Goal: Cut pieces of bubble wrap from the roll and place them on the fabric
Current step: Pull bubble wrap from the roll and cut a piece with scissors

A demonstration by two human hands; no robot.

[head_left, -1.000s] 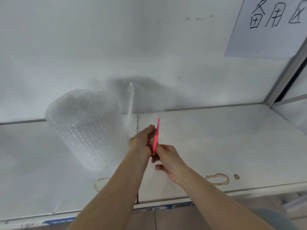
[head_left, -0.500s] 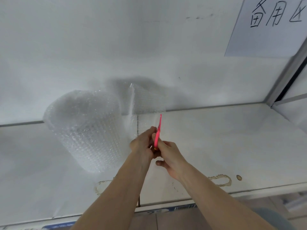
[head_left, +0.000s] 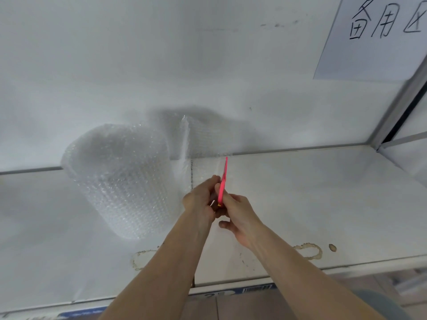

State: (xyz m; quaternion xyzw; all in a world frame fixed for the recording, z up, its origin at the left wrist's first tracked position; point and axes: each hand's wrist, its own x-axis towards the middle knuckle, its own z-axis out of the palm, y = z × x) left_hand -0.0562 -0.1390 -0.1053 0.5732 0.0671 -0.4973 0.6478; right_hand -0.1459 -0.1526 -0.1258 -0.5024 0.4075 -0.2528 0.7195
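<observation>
A large roll of clear bubble wrap [head_left: 120,179] stands upright on the white table at the left. A loose sheet of bubble wrap [head_left: 203,139] runs from the roll toward the right, rising against the back wall. My right hand [head_left: 238,213] holds a pink cutter [head_left: 223,181] whose tip points up and away into the sheet's edge. My left hand [head_left: 201,199] is closed right beside it, pinching the near part of the sheet. No fabric is in view.
The white table [head_left: 300,204] has a seam down its middle and brown ring stains [head_left: 309,250] near the front edge. A white wall stands behind, with a paper sign [head_left: 379,38] at the top right. A metal frame post [head_left: 397,105] rises at the right.
The pink cutter has travelled away from me along the sheet, and both hands have followed it forward. More of the loose sheet now stands out against the wall.
</observation>
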